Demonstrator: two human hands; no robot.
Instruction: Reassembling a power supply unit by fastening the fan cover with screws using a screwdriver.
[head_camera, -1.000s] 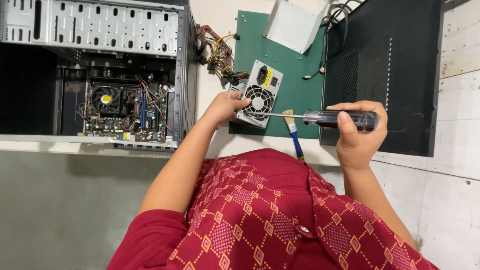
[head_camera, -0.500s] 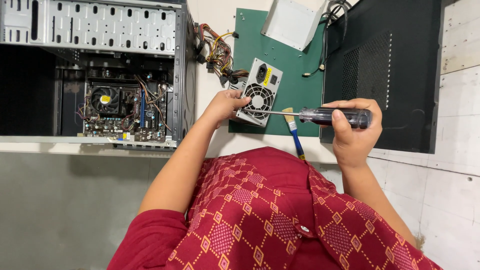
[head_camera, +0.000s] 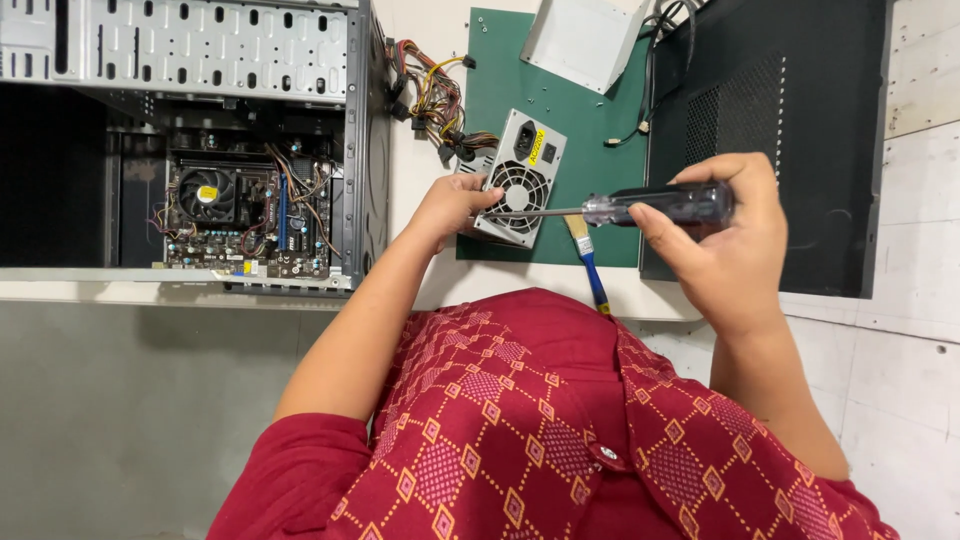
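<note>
My right hand (head_camera: 722, 240) grips the dark handle of a screwdriver (head_camera: 650, 207), held level with its shaft pointing left. The shaft's tip reaches my left hand (head_camera: 450, 205), whose fingers pinch around it; whether they hold a small part is hidden. Just behind the shaft, a grey power supply (head_camera: 520, 178) with a round fan grille lies on a green mat (head_camera: 590, 110), its bundle of coloured cables (head_camera: 435, 105) trailing to the left.
An open computer case (head_camera: 190, 140) lies at the left, its motherboard (head_camera: 240, 215) and cooler fan exposed. A black side panel (head_camera: 800, 110) rests at the right. A blue-handled brush (head_camera: 588, 260) lies by the mat's near edge. A white cover (head_camera: 585, 35) sits beyond.
My right hand and the screwdriver have shifted slightly left and down. My left hand stays at the shaft's tip.
</note>
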